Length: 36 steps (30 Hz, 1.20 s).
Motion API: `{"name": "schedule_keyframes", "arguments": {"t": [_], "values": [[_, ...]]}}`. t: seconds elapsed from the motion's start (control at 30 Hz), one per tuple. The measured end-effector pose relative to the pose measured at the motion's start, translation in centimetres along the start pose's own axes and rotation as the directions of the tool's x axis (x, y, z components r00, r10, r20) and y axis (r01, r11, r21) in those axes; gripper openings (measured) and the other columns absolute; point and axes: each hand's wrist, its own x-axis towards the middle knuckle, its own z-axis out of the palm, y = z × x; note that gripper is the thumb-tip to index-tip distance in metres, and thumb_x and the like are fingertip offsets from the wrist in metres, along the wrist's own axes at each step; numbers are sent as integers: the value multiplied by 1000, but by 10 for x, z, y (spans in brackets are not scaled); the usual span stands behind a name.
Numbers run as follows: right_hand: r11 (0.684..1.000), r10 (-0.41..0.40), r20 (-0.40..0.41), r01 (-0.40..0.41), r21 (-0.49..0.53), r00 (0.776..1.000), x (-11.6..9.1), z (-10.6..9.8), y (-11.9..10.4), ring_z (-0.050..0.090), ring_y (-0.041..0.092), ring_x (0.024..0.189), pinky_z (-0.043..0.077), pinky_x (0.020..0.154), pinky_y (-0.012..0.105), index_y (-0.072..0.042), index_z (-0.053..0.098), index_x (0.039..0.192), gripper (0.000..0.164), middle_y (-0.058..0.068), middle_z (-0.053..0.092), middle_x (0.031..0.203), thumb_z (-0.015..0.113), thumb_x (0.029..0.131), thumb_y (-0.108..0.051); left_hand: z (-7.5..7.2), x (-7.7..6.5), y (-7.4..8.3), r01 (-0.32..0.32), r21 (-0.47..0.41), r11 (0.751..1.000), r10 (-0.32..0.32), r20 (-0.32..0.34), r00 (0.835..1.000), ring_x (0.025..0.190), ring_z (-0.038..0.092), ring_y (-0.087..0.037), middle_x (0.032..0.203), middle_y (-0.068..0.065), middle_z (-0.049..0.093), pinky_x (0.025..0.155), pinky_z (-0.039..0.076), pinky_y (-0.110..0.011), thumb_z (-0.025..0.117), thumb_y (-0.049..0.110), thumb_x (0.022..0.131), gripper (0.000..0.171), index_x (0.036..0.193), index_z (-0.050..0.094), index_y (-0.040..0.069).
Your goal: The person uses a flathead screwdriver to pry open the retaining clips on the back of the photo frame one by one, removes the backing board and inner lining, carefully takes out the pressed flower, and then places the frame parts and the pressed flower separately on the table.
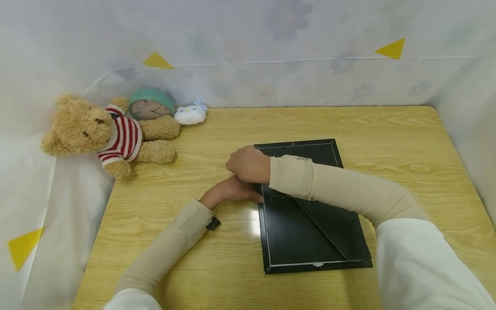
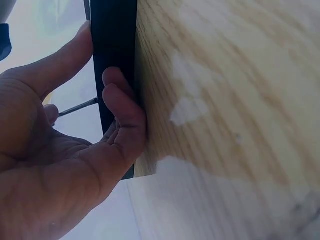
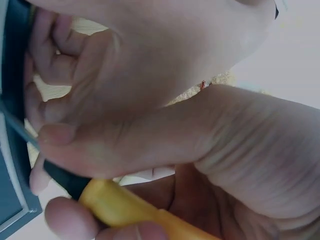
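Pale floral sheeting [image 1: 240,34] backs a wood-grain table [image 1: 407,142], with a teddy bear [image 1: 87,125], green clock [image 1: 153,101] and white plush [image 1: 191,114] at far left. Head view: a black picture frame [image 1: 298,232] lies back-up, right of centre, with a thin light line inside its border and a slanting stand flap [image 1: 333,215]; both hands overlap at its left edge. Left wrist view: the left hand [image 2: 65,155] holds that edge between thumb and bent fingers. Right wrist view: the right hand [image 3: 145,130] curls tightly round a yellow-handled tool [image 3: 120,202], its thin shaft [image 3: 22,128] over the frame's border.
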Motion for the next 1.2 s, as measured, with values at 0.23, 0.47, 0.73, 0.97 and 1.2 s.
{"name": "schedule_keyframes", "arguments": {"t": [0.23,0.47,0.73,0.97,1.2], "values": [[998,61,20,-61,1,998,1,-3,-3,65,19,82,58,62,35,-11,72,96,21,7,72,93,51,102,-8,2,7,1,-14,-15,1000,14,10,1000,117,46,-18,133,-8,49,99,40,-28,79,20,87,67,140,43,-1],[997,64,13,-64,-34,998,-1,3,2,54,13,68,52,60,29,-12,71,88,22,5,70,84,53,101,-6,2,10,0,-21,-27,999,22,21,1000,116,44,-19,131,-7,45,99,39,-29,79,22,87,69,140,40,0],[977,197,71,-190,-91,978,-17,11,5,46,12,58,43,55,26,-19,72,88,10,-1,65,75,69,94,-12,0,8,-5,-86,-32,996,87,20,996,105,53,-17,127,-8,56,93,44,-28,80,16,86,61,136,49,0],[972,231,-45,-228,48,972,-59,27,26,50,14,54,40,49,28,-11,71,111,15,1,61,75,67,96,-13,-1,5,-4,26,-113,993,-27,-11,1000,77,55,-18,100,-10,56,68,47,-28,85,23,82,118,160,-3,9],[945,276,-391,-175,275,878,-117,60,48,41,6,47,34,45,26,-12,60,97,24,-8,51,63,70,95,-34,-25,5,-2,70,60,996,-60,-145,988,86,58,-19,114,-10,55,76,50,-34,76,38,90,93,158,23,3]]}}
